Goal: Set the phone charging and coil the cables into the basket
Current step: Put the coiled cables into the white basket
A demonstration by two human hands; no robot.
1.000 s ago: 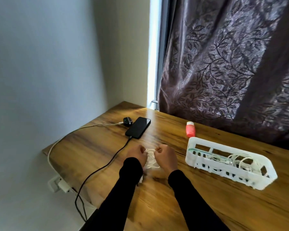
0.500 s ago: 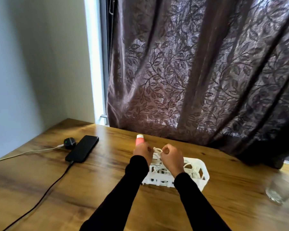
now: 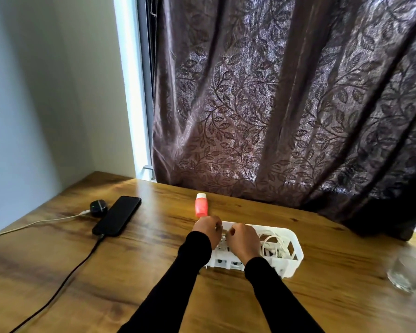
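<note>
Hands over the basket (image 3: 291,261) — left hand (image 3: 208,230) and right hand (image 3: 243,241) both curled, pinching a white cable (image 3: 223,234) between them, lowered into its left end. Phone (image 3: 117,215) lies plugged in, far left.

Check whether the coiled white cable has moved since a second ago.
Yes. The hands carried the coiled white cable from the bare table right of the phone to over the basket.
</note>
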